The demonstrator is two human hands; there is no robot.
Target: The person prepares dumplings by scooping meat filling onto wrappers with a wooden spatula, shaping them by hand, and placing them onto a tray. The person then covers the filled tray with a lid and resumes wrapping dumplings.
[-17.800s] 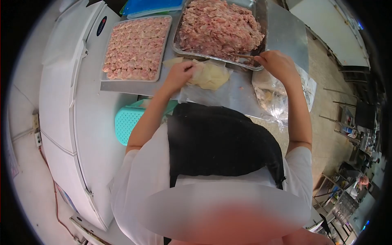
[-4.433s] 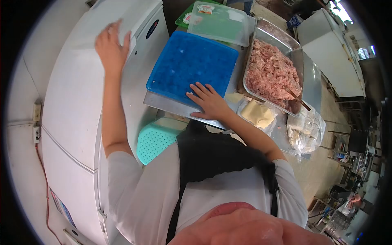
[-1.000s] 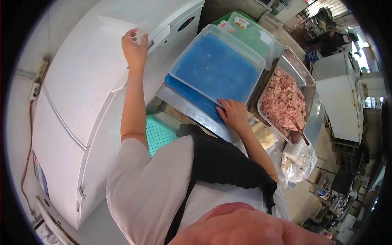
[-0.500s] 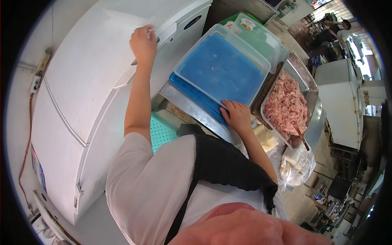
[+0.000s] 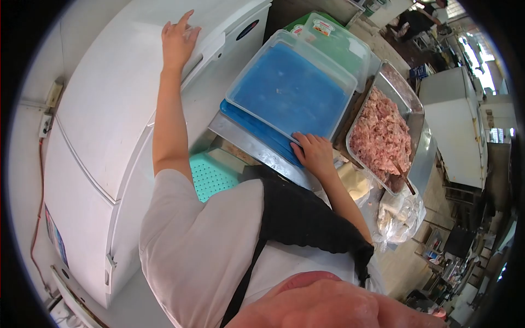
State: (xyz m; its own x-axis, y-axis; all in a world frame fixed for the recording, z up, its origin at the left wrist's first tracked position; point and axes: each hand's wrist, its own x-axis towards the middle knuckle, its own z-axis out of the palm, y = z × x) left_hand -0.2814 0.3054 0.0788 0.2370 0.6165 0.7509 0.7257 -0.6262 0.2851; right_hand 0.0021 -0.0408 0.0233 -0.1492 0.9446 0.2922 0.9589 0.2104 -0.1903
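Note:
Over the white freezer top [image 5: 126,71] my left hand [image 5: 178,44] is raised with its fingers spread; I cannot make out anything held in it. My right hand [image 5: 314,155] is at the near edge of a translucent plastic container [image 5: 295,87], its fingers bent over the rim. Blue shows through the container's flat face. Below it lies a blue plastic lid or tray [image 5: 257,130], partly covered. To the right of my right hand, a metal tray [image 5: 418,112] holds a heap of pinkish minced meat [image 5: 380,131]; a brown handle or stick [image 5: 406,179] pokes out of the meat.
A green-tinted clear container [image 5: 342,49] stands behind the blue one. Plastic bags [image 5: 402,213] lie near the metal tray. A turquoise perforated basket [image 5: 210,177] sits below the counter edge [image 5: 235,132]. Farther off are a white chest [image 5: 451,117] and another person [image 5: 418,22].
My left hand has lifted slightly up and left over the freezer, and its fingers have spread from a closed, blurred pose. My right hand has kept its place on the container.

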